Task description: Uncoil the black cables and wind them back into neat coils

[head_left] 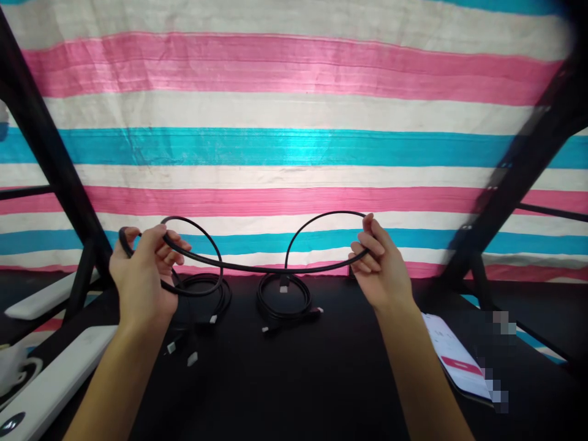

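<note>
A thin black cable (257, 268) is held up above the black table (294, 380). My left hand (142, 269) is closed on one loop of it at the left. My right hand (379, 263) pinches another loop at the right, and the cable sags between them. One end of the cable, with a plug (283, 285), hangs down in the middle. Below the hands, a coiled black cable (285, 306) lies on the table at the centre, and another coil (206, 297) lies left of it, partly hidden behind my left hand.
A striped pink, white and blue cloth (294, 122) hangs behind the table. Black frame bars (46, 147) slant at both sides. White strips (55, 380) lie at the left. A white paper with a pink label (454, 358) lies at the right.
</note>
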A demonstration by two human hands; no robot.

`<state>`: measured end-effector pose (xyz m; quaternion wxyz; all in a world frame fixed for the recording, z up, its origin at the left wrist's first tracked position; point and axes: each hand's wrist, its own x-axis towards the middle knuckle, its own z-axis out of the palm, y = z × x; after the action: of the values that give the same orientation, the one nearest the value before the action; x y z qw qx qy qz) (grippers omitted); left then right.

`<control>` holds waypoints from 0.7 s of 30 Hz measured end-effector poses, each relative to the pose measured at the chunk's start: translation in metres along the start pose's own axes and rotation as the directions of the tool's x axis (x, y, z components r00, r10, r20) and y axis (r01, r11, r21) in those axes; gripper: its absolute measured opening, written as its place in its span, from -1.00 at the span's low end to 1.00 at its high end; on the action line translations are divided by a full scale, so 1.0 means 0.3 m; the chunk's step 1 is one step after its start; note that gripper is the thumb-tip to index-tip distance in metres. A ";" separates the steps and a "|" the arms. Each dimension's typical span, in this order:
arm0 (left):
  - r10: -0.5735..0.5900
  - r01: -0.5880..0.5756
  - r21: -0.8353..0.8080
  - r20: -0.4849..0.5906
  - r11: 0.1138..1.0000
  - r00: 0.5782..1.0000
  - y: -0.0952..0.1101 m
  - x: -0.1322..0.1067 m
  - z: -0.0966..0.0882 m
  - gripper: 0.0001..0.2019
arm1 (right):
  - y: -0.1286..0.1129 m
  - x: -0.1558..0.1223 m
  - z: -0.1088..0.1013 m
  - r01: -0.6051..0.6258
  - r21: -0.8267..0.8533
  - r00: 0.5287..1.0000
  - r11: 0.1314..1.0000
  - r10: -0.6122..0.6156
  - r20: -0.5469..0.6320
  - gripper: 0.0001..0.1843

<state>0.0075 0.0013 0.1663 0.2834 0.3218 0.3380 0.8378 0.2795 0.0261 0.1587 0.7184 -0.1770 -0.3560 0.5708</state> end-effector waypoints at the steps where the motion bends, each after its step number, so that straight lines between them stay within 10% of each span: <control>1: 0.024 -0.024 -0.003 -0.019 1.000 1.000 0.003 0.000 -0.001 -0.70 | -0.013 0.001 -0.003 -0.003 0.001 1.000 1.000 0.003 -0.011 -0.85; 21: 0.447 -0.458 0.010 -0.241 0.889 0.862 -0.031 0.116 -0.073 -0.67 | -0.211 -0.013 -0.135 0.060 -0.295 0.987 0.954 -0.100 -0.122 -0.80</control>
<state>-0.0283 0.0226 0.1591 0.0443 0.2832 0.2645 0.9208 0.3519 0.0104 0.1716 0.7296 -0.3045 -0.3932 0.4694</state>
